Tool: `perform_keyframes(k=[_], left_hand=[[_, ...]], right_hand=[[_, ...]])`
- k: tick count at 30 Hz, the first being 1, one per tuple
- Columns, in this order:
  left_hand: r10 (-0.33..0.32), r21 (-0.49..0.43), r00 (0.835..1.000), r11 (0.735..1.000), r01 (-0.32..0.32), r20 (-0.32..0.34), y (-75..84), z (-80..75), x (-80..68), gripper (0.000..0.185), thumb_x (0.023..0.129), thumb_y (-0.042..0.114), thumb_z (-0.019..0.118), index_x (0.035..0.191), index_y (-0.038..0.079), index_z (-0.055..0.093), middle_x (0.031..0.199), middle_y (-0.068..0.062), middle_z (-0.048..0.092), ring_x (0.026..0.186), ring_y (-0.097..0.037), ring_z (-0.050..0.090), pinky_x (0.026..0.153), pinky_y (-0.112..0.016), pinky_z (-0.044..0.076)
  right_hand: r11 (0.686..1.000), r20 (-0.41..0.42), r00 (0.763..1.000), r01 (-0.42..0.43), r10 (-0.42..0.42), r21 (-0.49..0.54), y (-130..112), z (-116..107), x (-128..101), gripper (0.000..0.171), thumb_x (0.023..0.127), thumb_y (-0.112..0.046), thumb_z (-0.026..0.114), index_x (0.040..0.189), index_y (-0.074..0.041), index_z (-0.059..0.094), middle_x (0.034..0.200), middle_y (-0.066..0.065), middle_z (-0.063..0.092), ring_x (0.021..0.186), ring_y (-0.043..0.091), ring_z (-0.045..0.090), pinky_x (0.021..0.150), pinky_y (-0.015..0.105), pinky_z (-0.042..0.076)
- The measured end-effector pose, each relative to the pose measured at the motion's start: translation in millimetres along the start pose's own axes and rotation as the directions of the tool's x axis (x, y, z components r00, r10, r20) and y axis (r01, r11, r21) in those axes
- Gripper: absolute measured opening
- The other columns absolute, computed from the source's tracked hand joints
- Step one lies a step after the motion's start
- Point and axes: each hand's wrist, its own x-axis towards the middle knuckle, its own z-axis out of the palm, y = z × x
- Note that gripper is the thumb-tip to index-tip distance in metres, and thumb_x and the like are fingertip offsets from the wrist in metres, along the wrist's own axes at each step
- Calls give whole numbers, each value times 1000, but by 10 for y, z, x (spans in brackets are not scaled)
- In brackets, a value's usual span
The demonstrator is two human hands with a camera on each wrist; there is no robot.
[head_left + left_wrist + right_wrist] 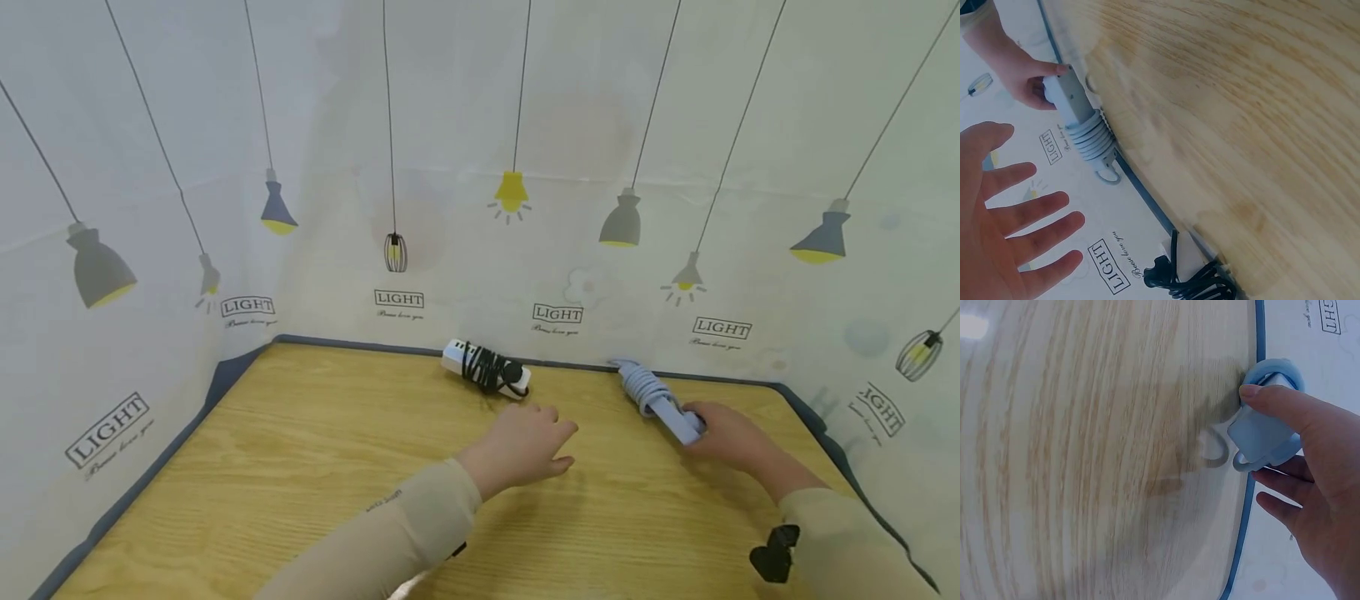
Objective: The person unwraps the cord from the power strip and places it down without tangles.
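My right hand (727,435) grips the near end of a pale blue power strip (677,418) whose own cord is wound round its far part. In the right wrist view the thumb lies along one side of the strip and the fingers reach round the other. My left hand (520,446) is held over the table with its fingers spread, holding nothing; the left wrist view shows its palm and separate fingers. Just beyond it, near the back edge, lies a white power strip (452,357) with a black cord (487,369) wrapped round it and a black plug.
The wooden table (337,467) has a dark blue edge (360,343) along the back and sides. Behind it stands a whitish wall covering (465,275) printed with hanging lamps and the word LIGHT.
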Motion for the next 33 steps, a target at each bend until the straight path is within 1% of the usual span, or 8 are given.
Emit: perform_keyframes(k=[4,8,11,14,19,24,28,33], left_hand=[[-1,5,1000,1000,1,-15,5,-34,-7,45,96,54,53,130,27,59,109,4,64,90,-16,63,65,-32,51],[-8,13,1000,1000,8,-7,10,-40,-13,44,96,55,52,130,27,59,108,5,63,89,-15,63,63,-31,51],[-9,19,1000,1000,9,-3,10,-22,-17,45,96,55,51,130,27,59,107,4,63,88,-16,63,61,-31,50],[-13,17,1000,1000,13,-8,7,-9,-20,45,96,55,52,130,27,59,107,4,63,88,-16,63,62,-32,50],[-34,19,999,999,35,-19,-1,-32,-33,46,96,55,52,131,27,58,108,4,64,88,-16,63,61,-32,50],[-49,15,997,999,50,-54,-7,-55,-53,45,94,55,54,129,26,60,107,4,65,90,-16,64,61,-32,51],[-50,11,997,999,51,-65,-2,-58,-63,46,94,55,54,129,26,61,107,4,65,90,-16,64,61,-32,51],[-51,-6,997,999,51,-64,6,-65,-75,46,95,55,54,129,25,61,107,4,65,89,-16,64,61,-32,51]], right_hand=[[999,-36,999,41,-41,13,-99,6,-5,69,74,-26,83,124,11,54,107,20,63,92,30,59,77,49,48],[997,-55,996,69,-67,26,-237,12,0,66,74,-29,83,119,10,56,100,14,63,85,25,58,72,44,48],[997,-65,996,61,-58,48,-345,25,-18,66,73,-33,84,116,9,57,97,11,63,82,23,56,69,41,46],[997,-67,997,34,-30,70,-447,36,-55,68,74,-41,83,114,7,58,95,9,61,80,22,54,67,39,45],[999,-87,996,7,-3,49,-605,49,-100,71,75,-54,78,112,4,59,94,7,61,77,20,53,65,37,44],[999,-114,993,20,-14,46,-792,47,-144,68,76,-57,76,106,2,60,87,5,60,73,19,51,60,34,41],[998,-123,992,40,-33,52,-932,60,-184,65,76,-59,75,98,-1,59,81,4,57,68,19,48,56,32,38],[999,-126,992,15,-9,46,-1015,98,-203,65,76,-63,72,95,-3,57,78,3,55,67,18,48,55,31,37]])
